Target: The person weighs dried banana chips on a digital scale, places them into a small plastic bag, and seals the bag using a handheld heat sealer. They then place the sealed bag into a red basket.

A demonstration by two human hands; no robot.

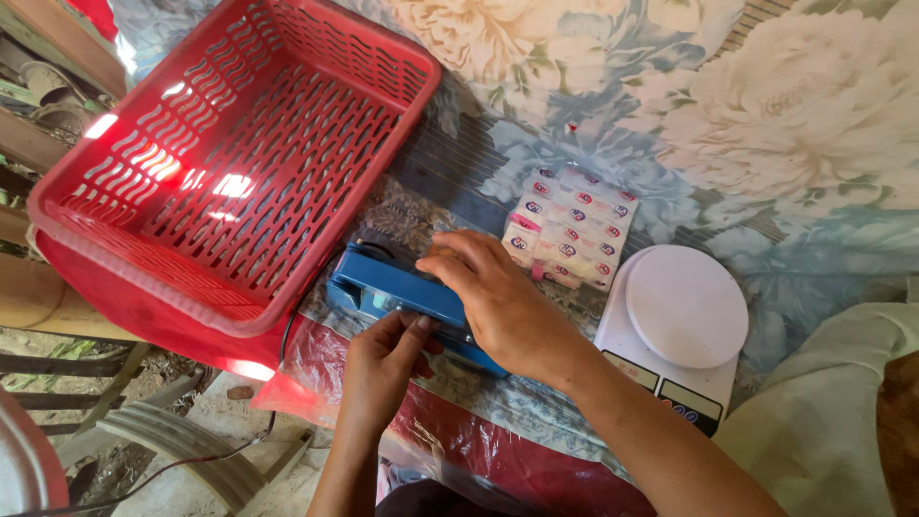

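A blue heat sealer (383,280) lies on the flowered cloth in the middle of the view. My right hand (498,302) rests palm down on its arm, pressing the bar. My left hand (378,369) is at the sealer's near edge, its fingers pinching the edge of a clear plastic bag (316,369) that lies under the bar. A packet of small wrapped sweets (572,228), white and pink, lies just beyond my right hand.
An empty red slotted plastic basket (239,153) stands at the left. A white round-topped kitchen scale (682,321) sits at the right. A flowered cloth (785,124) covers the surface. A black cord (211,455) runs down to the ground at the lower left.
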